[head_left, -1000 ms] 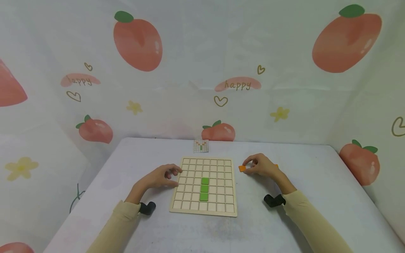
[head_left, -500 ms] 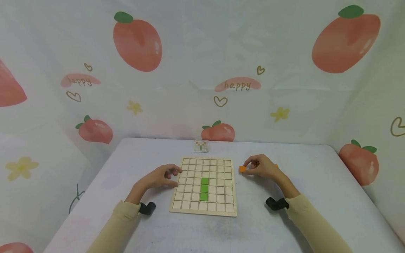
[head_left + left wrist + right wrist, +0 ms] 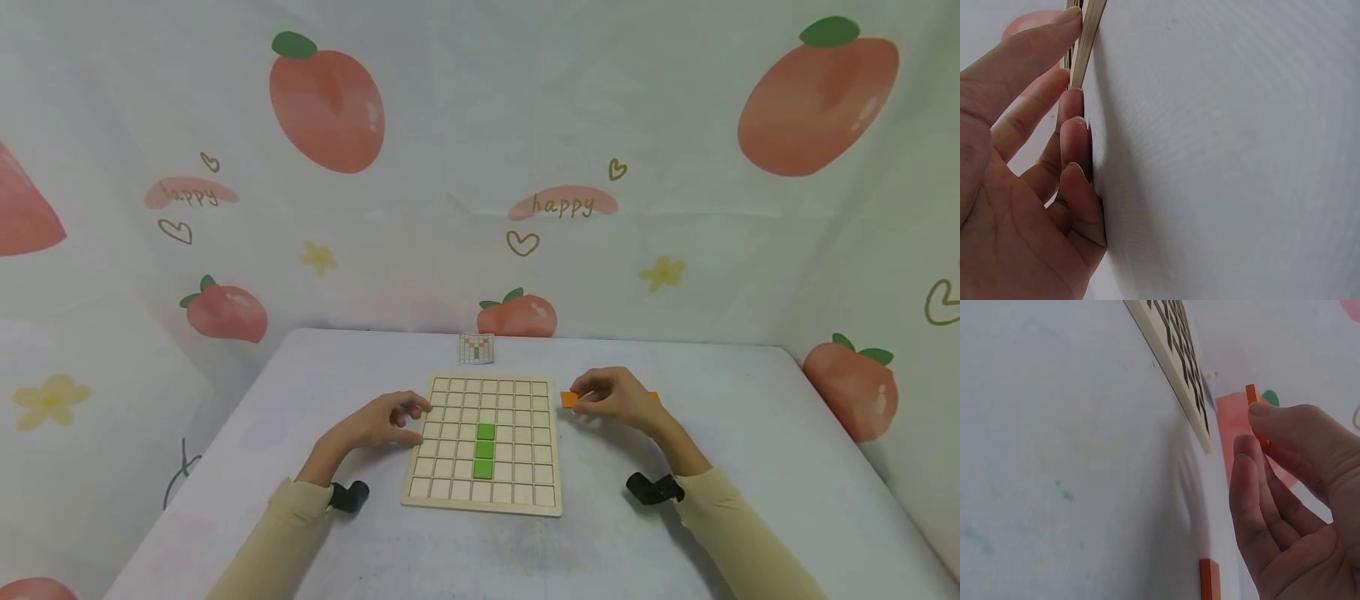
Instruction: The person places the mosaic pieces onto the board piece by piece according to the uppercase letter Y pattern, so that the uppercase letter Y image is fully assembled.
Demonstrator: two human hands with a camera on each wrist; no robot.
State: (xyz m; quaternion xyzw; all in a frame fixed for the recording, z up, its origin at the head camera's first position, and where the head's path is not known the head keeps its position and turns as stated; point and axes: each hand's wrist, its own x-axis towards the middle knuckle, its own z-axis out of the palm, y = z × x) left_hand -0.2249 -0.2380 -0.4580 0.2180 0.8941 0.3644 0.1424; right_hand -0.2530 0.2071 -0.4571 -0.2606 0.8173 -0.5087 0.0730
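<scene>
My right hand (image 3: 613, 395) pinches a small square orange tile (image 3: 568, 400) between thumb and fingers, just right of the wooden grid board (image 3: 525, 508). In the right wrist view the tile (image 3: 1251, 395) is seen edge-on, raised above the white table. At the board's left side rests my left hand (image 3: 378, 419), thumb and forefinger spread apart and touching its edge. The left wrist view has the thumb (image 3: 1041, 45) at the board's rim (image 3: 1088, 47), with other fingers loosely bent beside it. Several green tiles (image 3: 484, 450) form a column in the board's middle.
Another orange tile (image 3: 654, 396) lies on the table behind the right hand, partly hidden; the right wrist view has it at the bottom (image 3: 1210, 581). A small patterned card (image 3: 476, 349) lies beyond the board. A fruit-printed cloth (image 3: 450, 125) hangs around the table.
The right hand has raised the orange tile a little and brought it slightly left, closer to the board. My left hand has stayed at the board's edge.
</scene>
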